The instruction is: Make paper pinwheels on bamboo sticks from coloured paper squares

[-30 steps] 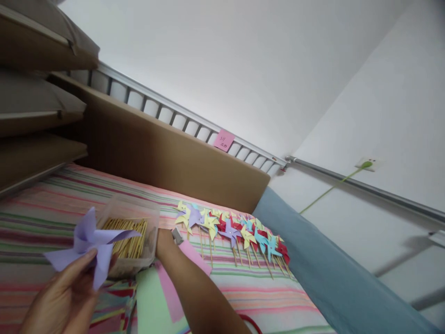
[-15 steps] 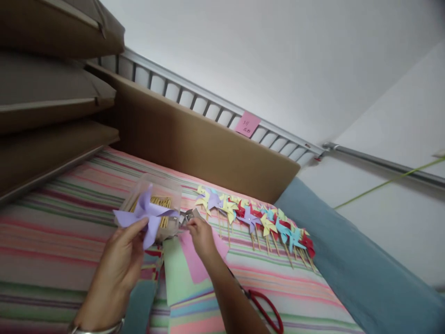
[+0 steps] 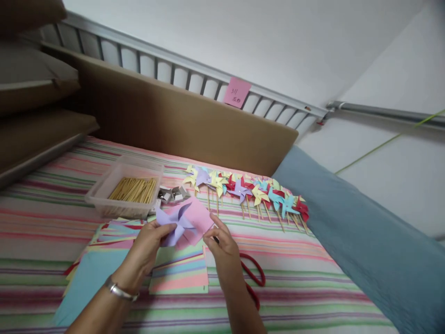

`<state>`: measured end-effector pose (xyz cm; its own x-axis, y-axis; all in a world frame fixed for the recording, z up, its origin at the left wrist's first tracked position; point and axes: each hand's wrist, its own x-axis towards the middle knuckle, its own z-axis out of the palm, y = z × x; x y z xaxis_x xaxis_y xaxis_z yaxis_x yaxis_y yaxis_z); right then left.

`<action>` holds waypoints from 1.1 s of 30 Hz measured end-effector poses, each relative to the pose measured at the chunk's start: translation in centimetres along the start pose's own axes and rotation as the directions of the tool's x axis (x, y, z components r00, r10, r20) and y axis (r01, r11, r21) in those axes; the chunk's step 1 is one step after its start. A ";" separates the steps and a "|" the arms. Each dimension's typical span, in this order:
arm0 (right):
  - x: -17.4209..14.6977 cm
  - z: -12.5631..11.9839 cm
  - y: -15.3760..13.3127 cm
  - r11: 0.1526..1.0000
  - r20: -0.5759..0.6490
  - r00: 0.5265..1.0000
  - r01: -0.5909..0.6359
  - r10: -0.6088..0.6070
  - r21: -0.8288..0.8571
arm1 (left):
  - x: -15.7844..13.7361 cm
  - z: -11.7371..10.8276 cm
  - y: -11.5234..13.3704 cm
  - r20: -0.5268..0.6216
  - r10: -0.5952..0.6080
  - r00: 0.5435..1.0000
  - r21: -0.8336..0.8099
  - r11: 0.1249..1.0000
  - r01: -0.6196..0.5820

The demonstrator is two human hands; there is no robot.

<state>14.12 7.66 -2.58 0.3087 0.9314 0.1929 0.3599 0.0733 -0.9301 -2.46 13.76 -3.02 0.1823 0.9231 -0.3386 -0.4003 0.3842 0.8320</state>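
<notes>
My left hand (image 3: 145,246) pinches a purple paper pinwheel (image 3: 176,227) between thumb and fingers, its blades folded toward the centre. To its right, my right hand (image 3: 224,246) has thumb and fingertips drawn together; whatever they hold is too small to make out. Those fingertips are at the right corner of a pink paper square (image 3: 202,217), which shows behind the pinwheel. Under the hands lies a stack of coloured paper sheets (image 3: 181,276). Small open boxes (image 3: 172,194) with tiny metal pieces stand just beyond the pinwheel.
A clear plastic container (image 3: 100,192) holds wooden sticks (image 3: 134,189). Finished pinwheels on sticks (image 3: 239,190) lie in a row at the back right. Red-handled scissors (image 3: 259,273) rest beside my right forearm. Coloured paper (image 3: 93,269) lies at left; a cardboard panel (image 3: 194,120) stands behind.
My right hand has drawn back from the small boxes toward the pinwheel. My left hand has brought the pinwheel right and down, away from the stick container. The camera view has shifted.
</notes>
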 end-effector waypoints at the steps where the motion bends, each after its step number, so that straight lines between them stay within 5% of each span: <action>1: -0.1 -0.1 -0.2 1.000 0.004 1.000 0.000 -0.001 0.005 | 0.0 0.3 -0.4 0.003 -0.001 1.000 0.019 1.000 0.001; 9: -1.1 0.7 -0.4 0.998 0.053 0.998 0.038 -0.036 -0.041 | -0.6 2.5 -2.8 0.050 -0.030 0.998 0.062 0.998 0.027; 21: -0.6 1.7 -0.1 0.990 0.069 0.998 0.009 0.001 -0.144 | -0.8 2.1 -3.2 0.072 -0.018 0.997 0.067 0.998 0.013; 33: -0.8 1.5 0.1 0.922 0.080 0.978 0.210 -0.194 -0.325 | -1.2 2.1 -2.5 0.053 -0.041 0.998 0.047 0.998 0.039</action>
<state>12.53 7.47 -3.27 0.1611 0.9250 0.3440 0.6831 0.1471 -0.7154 0.20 11.59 -3.79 0.2458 0.9042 -0.3492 -0.3501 0.4188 0.8379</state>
